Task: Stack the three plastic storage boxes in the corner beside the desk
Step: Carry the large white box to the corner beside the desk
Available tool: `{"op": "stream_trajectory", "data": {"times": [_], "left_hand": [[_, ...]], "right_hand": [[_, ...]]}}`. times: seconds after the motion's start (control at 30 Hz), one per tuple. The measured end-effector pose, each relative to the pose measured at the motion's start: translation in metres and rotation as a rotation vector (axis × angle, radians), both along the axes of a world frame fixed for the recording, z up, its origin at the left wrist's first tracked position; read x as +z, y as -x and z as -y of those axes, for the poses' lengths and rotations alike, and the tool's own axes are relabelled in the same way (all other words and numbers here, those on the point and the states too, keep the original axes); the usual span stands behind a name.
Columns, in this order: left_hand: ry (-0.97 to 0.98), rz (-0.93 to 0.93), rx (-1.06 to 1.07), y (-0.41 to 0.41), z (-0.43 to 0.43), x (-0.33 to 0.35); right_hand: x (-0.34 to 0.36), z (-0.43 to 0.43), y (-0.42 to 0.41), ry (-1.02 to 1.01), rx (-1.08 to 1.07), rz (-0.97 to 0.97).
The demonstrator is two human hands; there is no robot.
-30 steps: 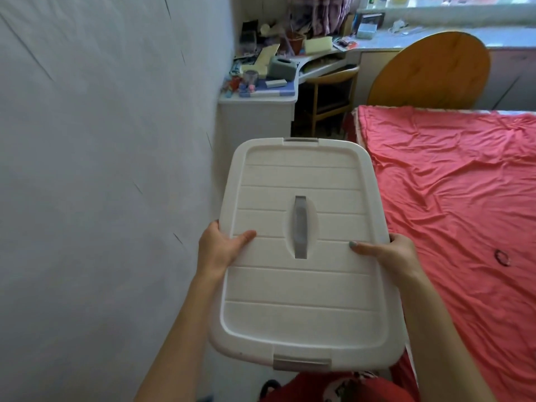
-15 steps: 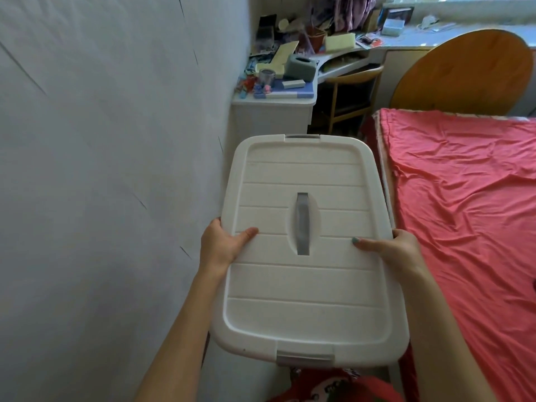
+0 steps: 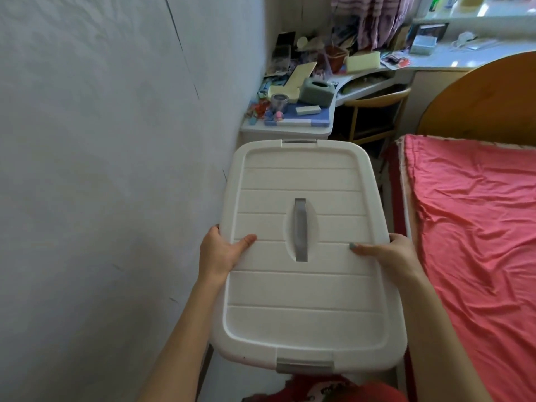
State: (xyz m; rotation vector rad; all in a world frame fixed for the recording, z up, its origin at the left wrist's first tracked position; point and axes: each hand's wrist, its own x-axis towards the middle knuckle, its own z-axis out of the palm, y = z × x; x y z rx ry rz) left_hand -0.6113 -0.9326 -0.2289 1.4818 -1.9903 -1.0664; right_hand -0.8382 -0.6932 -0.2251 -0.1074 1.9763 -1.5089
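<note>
I carry one white plastic storage box (image 3: 301,288) level in front of me, its ribbed lid up, with a grey handle (image 3: 300,229) in the middle and grey latches at both ends. My left hand (image 3: 222,250) grips its left rim, thumb on the lid. My right hand (image 3: 385,255) grips the right rim, thumb on the lid. The box body under the lid is hidden. The white desk (image 3: 287,130) stands just beyond the box's far end. No other storage box is in view.
A white wall (image 3: 101,169) runs close along my left. A bed with a red cover (image 3: 470,236) and a wooden headboard (image 3: 481,97) fills the right. The desk top is cluttered; a wooden chair (image 3: 377,111) is tucked under it. A narrow floor strip lies between wall and bed.
The view and the held box have advanced along the gap toward the desk, which now looks closer. Both hands keep the same grip on the box.
</note>
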Motion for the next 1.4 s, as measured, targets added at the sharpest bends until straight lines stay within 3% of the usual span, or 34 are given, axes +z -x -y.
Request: {"op": "stream_trajectory", "data": {"times": [0.47, 0.97, 1.4], "left_hand": [[-0.031, 0.013, -0.014, 0.069, 0.065, -0.015], [-0.147, 0.083, -0.069, 0.137, 0.191, -0.062], [-0.217, 0.077, -0.086, 0.169, 0.276, -0.099]], "right_hand": [[-0.014, 0.058, 0.070, -0.082, -0.019, -0.024], [-0.057, 0.172, 0.120, -0.169, -0.122, 0.007], [-0.101, 0.246, 0.134, -0.259, -0.168, 0.068]]}}
